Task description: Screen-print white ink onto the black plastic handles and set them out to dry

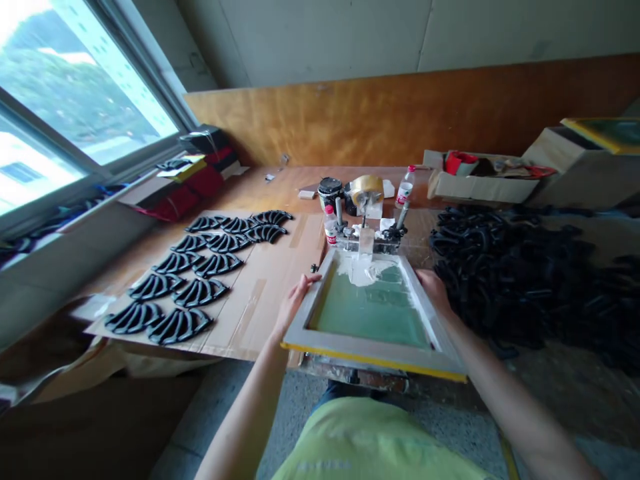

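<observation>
A framed screen (367, 313) with green mesh and white paste near its far edge sits in front of me, joined at the back to a metal clamp stand (367, 243). My left hand (299, 297) grips the left side of the frame near its far corner. On the opposite side, my right hand (434, 288) holds the right edge, its fingers partly hidden by the frame. A small wooden or plastic block (366, 243) rests upright at the frame's far edge. What lies under the screen is hidden.
Black fan-shaped parts (181, 325) lie in rows on cardboard (260, 293) at the left. A heap of black parts (500, 267) is at the right. Behind the stand are a black tub (330, 191), a tape roll (367, 190) and a bottle (405, 187). An open box (485, 188) stands back right.
</observation>
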Tool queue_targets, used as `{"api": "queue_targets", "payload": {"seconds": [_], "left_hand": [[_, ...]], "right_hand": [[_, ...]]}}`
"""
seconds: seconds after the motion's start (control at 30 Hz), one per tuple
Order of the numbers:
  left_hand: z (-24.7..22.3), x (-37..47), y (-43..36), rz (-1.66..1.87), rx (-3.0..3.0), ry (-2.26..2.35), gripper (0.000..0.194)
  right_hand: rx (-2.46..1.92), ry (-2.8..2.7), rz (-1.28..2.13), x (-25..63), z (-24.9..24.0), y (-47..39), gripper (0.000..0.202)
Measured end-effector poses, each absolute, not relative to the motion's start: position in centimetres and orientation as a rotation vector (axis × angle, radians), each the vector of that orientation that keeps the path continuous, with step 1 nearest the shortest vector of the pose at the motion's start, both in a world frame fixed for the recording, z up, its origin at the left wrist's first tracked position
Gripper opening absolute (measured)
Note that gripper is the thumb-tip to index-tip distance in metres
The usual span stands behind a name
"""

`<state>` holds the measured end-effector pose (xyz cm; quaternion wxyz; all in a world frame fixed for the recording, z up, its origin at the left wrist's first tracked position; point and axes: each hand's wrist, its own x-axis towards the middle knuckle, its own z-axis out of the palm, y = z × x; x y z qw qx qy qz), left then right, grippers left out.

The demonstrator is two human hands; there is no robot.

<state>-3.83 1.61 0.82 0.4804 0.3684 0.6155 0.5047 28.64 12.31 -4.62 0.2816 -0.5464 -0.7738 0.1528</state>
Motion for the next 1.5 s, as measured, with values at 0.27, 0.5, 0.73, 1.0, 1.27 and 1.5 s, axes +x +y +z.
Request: {"api": "queue_targets", "payload": {"seconds": [0.27, 0.5, 0.73, 1.0, 1.27, 1.5], "left_hand": [[-9.4, -4.0, 0.0, 1.047, 0.890, 1.512, 0.079], [-12.0, -4.6, 0.3, 0.974, 0.926, 1.534, 0.074], [-12.2, -4.8, 0.0, 0.978, 0.903, 1.534, 0.073], [-11.1, -4.4, 0.1, 1.012, 0.887, 1.514, 0.075], [-9.5, -3.9, 0.2, 1.023, 0.809, 1.497, 0.082], [-2.8, -4.5, 0.4, 1.084, 0.771, 1.419, 0.069]], "right_hand": [[-1.300, -2.413, 0.158, 19.5, -1.1, 18.0, 0.055], [-1.466, -2.700, 0.219, 17.5, -2.3, 17.3, 0.019], [-0.993, -2.928, 0.309, 21.5, -2.9, 11.5, 0.029], [-0.957, -2.744, 0.224, 21.1, -3.3, 12.5, 0.021], [-0.806, -2.699, 0.296, 21.7, -4.3, 10.5, 0.022], [-1.257, -2.339, 0.223, 20.3, 0.4, 19.9, 0.058]]}}
